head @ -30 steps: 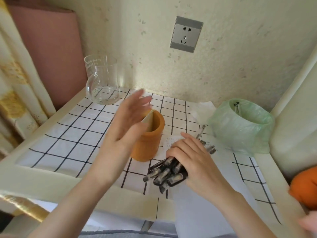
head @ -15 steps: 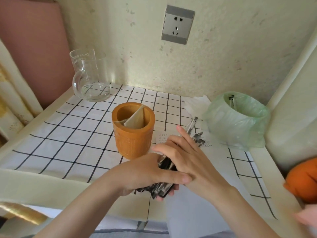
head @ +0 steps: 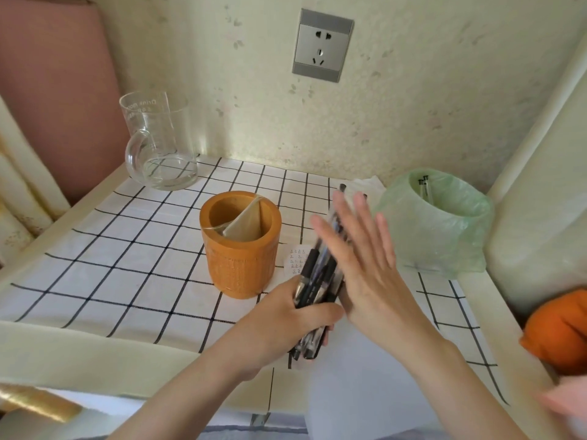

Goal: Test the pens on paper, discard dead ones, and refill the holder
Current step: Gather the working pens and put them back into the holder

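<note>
While your left hand (head: 286,315) was up by the holder (head: 241,246) a second ago and your right hand (head: 359,265) clutched the pens (head: 314,281) low over the paper (head: 349,392), the grip has since swapped. The left hand now wraps the lower end of the bundle, and the right hand has let go, lying flat with straight fingers against the bundle's right side. The pens have also tipped up from nearly lying flat to a steep slant, far ends toward the wall, just right of the holder and not yet in it. You look to be squaring the bundle for the refill step. Testing seems done, and the holder has no pens in it, only a pale divider. Two pens (head: 424,187) stick up inside the green-bagged bin (head: 444,236) to the right, probably the dead ones. As for writing, the glass mug (head: 158,147) at back left has white print near its rim, seen reversed through the glass. It looks like "Drink mo…", and the line under it is too small to read. A paper scrap (head: 297,260) between holder and pens has rows of small handwritten characters, likely test marks, not legible for sure. No brand can be read on the pens or the wall socket (head: 322,46).
</note>
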Tool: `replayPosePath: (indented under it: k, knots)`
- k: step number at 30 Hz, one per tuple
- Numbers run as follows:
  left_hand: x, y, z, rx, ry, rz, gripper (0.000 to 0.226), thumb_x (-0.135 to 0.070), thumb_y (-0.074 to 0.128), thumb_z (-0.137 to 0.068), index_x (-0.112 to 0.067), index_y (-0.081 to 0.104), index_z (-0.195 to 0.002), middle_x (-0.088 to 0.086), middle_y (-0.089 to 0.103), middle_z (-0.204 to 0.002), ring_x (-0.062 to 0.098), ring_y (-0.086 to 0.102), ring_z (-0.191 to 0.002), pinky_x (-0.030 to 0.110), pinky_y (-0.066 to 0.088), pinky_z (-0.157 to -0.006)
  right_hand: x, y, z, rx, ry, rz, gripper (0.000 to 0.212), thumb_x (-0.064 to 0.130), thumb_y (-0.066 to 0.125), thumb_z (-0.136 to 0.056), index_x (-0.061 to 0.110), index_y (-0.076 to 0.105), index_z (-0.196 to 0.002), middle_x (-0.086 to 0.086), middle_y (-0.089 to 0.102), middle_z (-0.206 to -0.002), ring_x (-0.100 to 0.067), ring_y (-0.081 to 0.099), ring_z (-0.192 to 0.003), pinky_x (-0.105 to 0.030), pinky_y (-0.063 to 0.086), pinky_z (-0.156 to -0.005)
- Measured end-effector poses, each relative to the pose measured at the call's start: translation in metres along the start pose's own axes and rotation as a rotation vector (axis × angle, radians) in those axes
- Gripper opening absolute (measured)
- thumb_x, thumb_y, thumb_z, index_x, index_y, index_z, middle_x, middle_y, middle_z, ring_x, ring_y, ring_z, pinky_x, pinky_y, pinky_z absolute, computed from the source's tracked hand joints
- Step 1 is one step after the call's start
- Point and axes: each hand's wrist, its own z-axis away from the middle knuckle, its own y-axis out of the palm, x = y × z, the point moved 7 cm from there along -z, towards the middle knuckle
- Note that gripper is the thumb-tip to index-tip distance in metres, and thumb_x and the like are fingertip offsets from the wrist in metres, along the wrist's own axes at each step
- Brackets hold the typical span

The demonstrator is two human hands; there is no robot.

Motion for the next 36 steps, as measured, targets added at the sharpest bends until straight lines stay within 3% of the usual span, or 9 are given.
replayPosePath:
  k: [2,5,8,12,16,23,30,34,36]
  knots:
    - [-0.001,-0.004,-0.001,-0.036,0.021,0.035,0.012,-0.016,0.059,-0.087,-0.005,0.054,-0.086,0.003,0.057,-0.065,0.006,0.054,-0.054,0.018,0.044,-0.052,-0.024,-0.004,0.008,-0.110,0.242,-0.250,0.115,-0.021,0.054,-0.059,0.028,0.001,-0.148,-0.004,-0.007,-0.159,-0.020,-0.007,-0.148,-0.045,-0.001,-0.119]
    - [-0.007,-0.007,-0.003,-0.054,0.075,0.030,0.015,-0.018,0.060,-0.087,-0.005,0.054,-0.092,0.005,0.057,-0.067,0.004,0.054,-0.053,0.014,0.042,-0.048,-0.046,0.004,0.026,-0.260,0.746,-1.138,0.095,0.019,0.065,-0.070,0.036,0.009,-0.145,0.006,0.021,-0.155,-0.005,0.026,-0.141,-0.044,0.022,-0.117]
    - [-0.004,0.003,-0.005,0.002,0.120,-0.026,0.017,-0.017,0.062,-0.086,-0.016,0.053,-0.100,-0.001,0.058,-0.070,0.004,0.057,-0.061,0.016,0.046,-0.058,-0.022,0.018,0.015,-0.017,0.887,-1.587,0.112,0.068,0.079,-0.049,0.030,0.031,-0.142,-0.008,0.058,-0.132,-0.019,0.056,-0.122,-0.042,0.043,-0.105]
    - [0.005,0.010,-0.008,-0.016,0.102,-0.068,0.018,-0.014,0.064,-0.084,-0.024,0.055,-0.096,-0.011,0.063,-0.068,0.003,0.062,-0.065,0.018,0.051,-0.062,-0.007,0.019,0.003,0.036,0.936,-1.583,0.024,0.025,0.077,-0.069,0.024,0.069,-0.092,-0.007,0.074,-0.082,-0.021,0.072,-0.085,-0.030,0.055,-0.069]
    - [0.009,0.002,-0.016,-0.137,0.181,-0.184,0.036,-0.016,0.071,-0.079,-0.033,0.052,-0.104,-0.013,0.065,-0.082,-0.001,0.063,-0.075,0.018,0.051,-0.068,-0.013,0.022,0.004,-0.176,0.936,-1.476,0.011,-0.001,0.062,-0.084,0.007,0.060,-0.090,-0.006,0.061,-0.059,-0.021,0.065,-0.061,-0.028,0.055,-0.064]
    - [0.035,-0.014,-0.026,-0.279,0.199,-0.247,0.067,-0.017,0.078,-0.072,-0.028,0.040,-0.126,-0.021,0.056,-0.109,-0.019,0.052,-0.097,0.005,0.044,-0.079,-0.020,0.027,0.011,-0.250,0.795,-1.319,0.012,-0.005,0.060,-0.087,0.000,0.060,-0.077,-0.007,0.062,-0.059,-0.018,0.065,-0.067,-0.018,0.052,-0.072]
    - [0.049,-0.008,-0.032,-0.252,0.217,-0.163,0.075,-0.004,0.078,-0.069,-0.026,0.039,-0.130,-0.014,0.058,-0.119,-0.008,0.053,-0.111,0.013,0.046,-0.090,-0.011,0.050,0.022,-0.106,0.921,-1.280,0.027,-0.002,0.074,-0.076,0.024,0.073,-0.070,0.003,0.074,-0.072,-0.010,0.072,-0.074,-0.016,0.052,-0.063]
    - [0.053,-0.013,-0.033,-0.274,0.205,-0.189,0.100,-0.009,0.081,-0.067,-0.013,0.018,-0.144,-0.010,0.052,-0.131,0.001,0.049,-0.121,0.019,0.043,-0.098,-0.008,0.063,0.028,-0.015,1.012,-1.379,0.021,-0.006,0.070,-0.077,0.008,0.069,-0.093,-0.003,0.074,-0.082,-0.011,0.071,-0.080,-0.016,0.052,-0.065]
    - [0.052,-0.010,-0.032,-0.256,0.185,-0.190,0.110,-0.010,0.079,-0.069,-0.023,0.003,-0.147,-0.016,0.044,-0.136,-0.001,0.044,-0.123,0.006,0.041,-0.092,-0.012,0.066,0.031,0.014,1.059,-1.401,0.019,-0.004,0.067,-0.080,0.008,0.068,-0.094,-0.005,0.073,-0.081,-0.010,0.071,-0.077,-0.016,0.052,-0.063]
